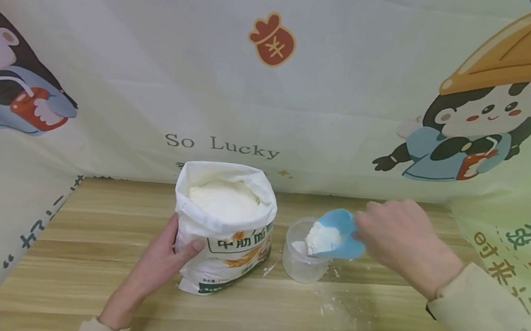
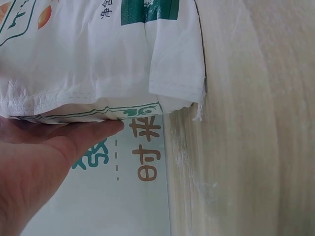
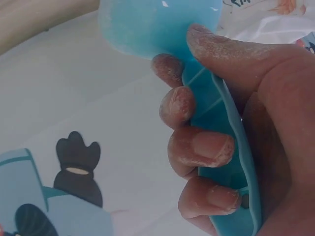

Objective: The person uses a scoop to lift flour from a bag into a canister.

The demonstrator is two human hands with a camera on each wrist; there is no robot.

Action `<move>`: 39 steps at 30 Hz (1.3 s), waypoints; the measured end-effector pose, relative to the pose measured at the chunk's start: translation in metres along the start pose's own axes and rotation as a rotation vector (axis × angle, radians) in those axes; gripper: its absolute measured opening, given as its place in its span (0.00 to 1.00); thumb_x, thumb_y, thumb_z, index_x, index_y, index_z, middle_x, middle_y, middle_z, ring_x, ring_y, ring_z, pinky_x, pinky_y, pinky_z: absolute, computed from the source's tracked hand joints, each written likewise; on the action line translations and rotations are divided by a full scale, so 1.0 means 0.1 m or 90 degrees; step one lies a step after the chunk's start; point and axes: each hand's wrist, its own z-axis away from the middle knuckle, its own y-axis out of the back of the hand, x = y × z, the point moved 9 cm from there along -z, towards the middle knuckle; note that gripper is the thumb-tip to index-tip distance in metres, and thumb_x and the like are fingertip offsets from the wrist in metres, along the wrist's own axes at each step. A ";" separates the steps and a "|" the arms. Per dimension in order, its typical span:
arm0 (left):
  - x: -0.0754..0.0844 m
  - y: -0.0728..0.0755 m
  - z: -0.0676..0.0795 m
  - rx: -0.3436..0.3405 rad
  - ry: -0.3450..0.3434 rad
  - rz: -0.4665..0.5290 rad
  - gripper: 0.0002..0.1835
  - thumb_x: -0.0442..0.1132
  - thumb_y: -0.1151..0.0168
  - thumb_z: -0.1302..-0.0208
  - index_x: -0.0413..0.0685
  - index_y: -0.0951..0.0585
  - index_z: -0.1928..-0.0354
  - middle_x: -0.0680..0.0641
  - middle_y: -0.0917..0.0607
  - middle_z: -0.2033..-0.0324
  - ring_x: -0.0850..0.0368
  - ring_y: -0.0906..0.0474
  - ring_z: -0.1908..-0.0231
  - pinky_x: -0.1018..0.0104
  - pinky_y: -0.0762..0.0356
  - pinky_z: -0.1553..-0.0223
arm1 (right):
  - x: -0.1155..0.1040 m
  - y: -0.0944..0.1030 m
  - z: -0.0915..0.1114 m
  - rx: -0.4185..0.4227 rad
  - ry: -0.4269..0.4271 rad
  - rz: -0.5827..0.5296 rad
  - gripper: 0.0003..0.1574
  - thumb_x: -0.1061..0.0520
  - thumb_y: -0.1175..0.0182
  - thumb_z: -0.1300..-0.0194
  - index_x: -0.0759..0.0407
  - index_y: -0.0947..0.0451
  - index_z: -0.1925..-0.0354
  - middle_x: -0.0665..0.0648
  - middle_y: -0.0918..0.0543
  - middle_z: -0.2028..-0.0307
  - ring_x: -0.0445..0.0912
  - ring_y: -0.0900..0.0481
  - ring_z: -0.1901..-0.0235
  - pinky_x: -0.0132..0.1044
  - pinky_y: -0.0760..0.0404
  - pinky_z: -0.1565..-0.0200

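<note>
A white bag of flour point(image 1: 202, 256) stands upright with its top rolled open and flour showing inside. My left hand point(image 1: 166, 256) grips its left side, the thumb on the front and the fingers along the side; the left wrist view shows those fingers point(image 2: 93, 135) against the bag. In my right hand point(image 1: 401, 237) is a blue scoop point(image 1: 353, 248), and the right wrist view shows powdery fingers point(image 3: 211, 145) curled round its handle point(image 3: 219, 169). White flour point(image 1: 324, 237) lies in the scoop, tilted over a clear round container point(image 1: 303, 271). Some white powder shows inside that container.
Spilled flour point(image 1: 332, 307) dusts the wooden tabletop point(image 1: 241, 328) in front of and beside the container. A printed white cloth point(image 1: 335, 113) stands as a wall behind the table and along both sides.
</note>
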 end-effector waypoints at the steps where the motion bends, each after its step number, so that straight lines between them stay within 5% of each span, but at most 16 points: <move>1: 0.00 0.00 0.00 0.001 0.001 0.001 0.37 0.44 0.36 0.25 0.53 0.43 0.21 0.36 0.25 0.33 0.36 0.25 0.36 0.34 0.25 0.41 | -0.02 0.01 -0.01 0.006 0.003 0.003 0.30 0.54 0.23 0.40 0.50 0.35 0.85 0.48 0.38 0.85 0.42 0.44 0.83 0.34 0.43 0.83; 6: 0.01 0.00 -0.01 0.000 -0.002 0.003 0.37 0.44 0.36 0.25 0.52 0.42 0.21 0.35 0.25 0.33 0.36 0.25 0.36 0.34 0.24 0.41 | -0.11 0.04 -0.08 0.033 0.019 0.023 0.32 0.67 0.31 0.43 0.50 0.41 0.88 0.47 0.43 0.86 0.42 0.48 0.82 0.33 0.47 0.82; 11: 0.00 0.00 -0.01 0.001 -0.004 0.001 0.37 0.45 0.36 0.25 0.52 0.42 0.21 0.35 0.25 0.33 0.36 0.25 0.36 0.34 0.24 0.41 | -0.21 0.04 -0.15 0.012 0.020 0.077 0.26 0.74 0.36 0.48 0.53 0.36 0.88 0.49 0.38 0.86 0.42 0.46 0.82 0.33 0.42 0.83; 16: -0.01 0.00 -0.01 0.003 0.000 0.000 0.37 0.46 0.36 0.25 0.51 0.42 0.22 0.35 0.24 0.34 0.37 0.25 0.37 0.36 0.24 0.41 | -0.30 0.05 -0.20 0.016 0.027 0.131 0.24 0.73 0.30 0.49 0.55 0.31 0.87 0.50 0.34 0.86 0.42 0.44 0.83 0.33 0.36 0.83; 23: 0.00 -0.01 -0.02 -0.001 -0.002 0.007 0.36 0.46 0.37 0.25 0.50 0.41 0.22 0.35 0.25 0.34 0.37 0.25 0.37 0.36 0.23 0.42 | -0.35 0.07 -0.18 0.039 0.028 0.190 0.25 0.71 0.28 0.50 0.57 0.33 0.87 0.50 0.37 0.85 0.41 0.45 0.82 0.31 0.43 0.80; 39: 0.02 0.01 -0.02 0.009 -0.022 -0.006 0.35 0.49 0.37 0.25 0.48 0.39 0.24 0.35 0.22 0.37 0.37 0.23 0.40 0.38 0.21 0.44 | -0.44 0.09 -0.04 0.156 0.102 0.239 0.24 0.71 0.24 0.51 0.57 0.29 0.86 0.53 0.35 0.83 0.45 0.37 0.81 0.33 0.34 0.77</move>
